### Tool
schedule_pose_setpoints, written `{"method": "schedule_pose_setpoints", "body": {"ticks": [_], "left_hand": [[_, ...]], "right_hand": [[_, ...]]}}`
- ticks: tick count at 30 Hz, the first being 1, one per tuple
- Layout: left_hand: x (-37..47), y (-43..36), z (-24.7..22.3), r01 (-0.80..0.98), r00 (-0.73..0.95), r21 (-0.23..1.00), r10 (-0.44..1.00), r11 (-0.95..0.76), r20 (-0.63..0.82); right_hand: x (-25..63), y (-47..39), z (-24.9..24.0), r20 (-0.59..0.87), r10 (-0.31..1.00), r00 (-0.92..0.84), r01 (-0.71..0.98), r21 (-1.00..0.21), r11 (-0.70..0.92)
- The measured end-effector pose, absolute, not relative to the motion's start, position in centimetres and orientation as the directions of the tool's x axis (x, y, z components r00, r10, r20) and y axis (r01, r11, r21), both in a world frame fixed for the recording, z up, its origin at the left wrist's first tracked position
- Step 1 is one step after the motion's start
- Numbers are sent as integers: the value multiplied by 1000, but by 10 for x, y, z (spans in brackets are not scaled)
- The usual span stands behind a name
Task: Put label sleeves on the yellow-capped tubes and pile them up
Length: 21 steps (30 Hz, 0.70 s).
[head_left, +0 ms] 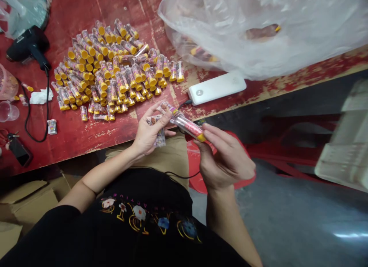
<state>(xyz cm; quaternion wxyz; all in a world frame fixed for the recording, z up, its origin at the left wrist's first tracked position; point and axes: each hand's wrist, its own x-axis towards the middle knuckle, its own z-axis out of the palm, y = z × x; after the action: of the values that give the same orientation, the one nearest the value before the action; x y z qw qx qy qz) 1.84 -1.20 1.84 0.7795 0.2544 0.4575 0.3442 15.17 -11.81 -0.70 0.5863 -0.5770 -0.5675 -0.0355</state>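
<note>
My left hand (151,132) is closed on several printed plastic sleeves (153,120), one pinched between thumb and forefinger at the top end of a clear tube. The clear tube (186,125) has pink-red contents and a yellow cap, and lies tilted between my hands. Thumb and fingers of my right hand (222,155) grip it at the yellow cap end. The sleeve's edge meets the tube's far end; whether it is around the tube I cannot tell. Beyond my hands lies a large pile of wrapped tubes with yellow caps (115,73).
A white power bank (217,87) with a cable lies near the red table's (138,6) edge. Left are a black heat gun (31,44), keys (13,136) and a pink tub (7,83). A big plastic bag (258,14) covers the back right. Below is a red stool (198,163).
</note>
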Motion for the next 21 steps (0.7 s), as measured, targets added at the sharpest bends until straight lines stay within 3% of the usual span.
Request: {"method": "schedule_pose_setpoints", "body": {"ticks": [4,11,16,21], "left_hand": [[17,-10,19,-304,354,734,787,607,-505],[18,-11,18,-278,325,750,794,600,-514],[17,-9,16,-242,317,748,779,617,-540],[18,-7,13,-267,272,741,785,617,-556]], "right_hand": [[156,-123,-6,718,641,272,773,-559,299],[155,-126,-12,674,659,332,698,-646,309],[159,-129,-16,732,637,241,788,-531,312],[160,-134,-19,726,639,255,787,-540,299]]}}
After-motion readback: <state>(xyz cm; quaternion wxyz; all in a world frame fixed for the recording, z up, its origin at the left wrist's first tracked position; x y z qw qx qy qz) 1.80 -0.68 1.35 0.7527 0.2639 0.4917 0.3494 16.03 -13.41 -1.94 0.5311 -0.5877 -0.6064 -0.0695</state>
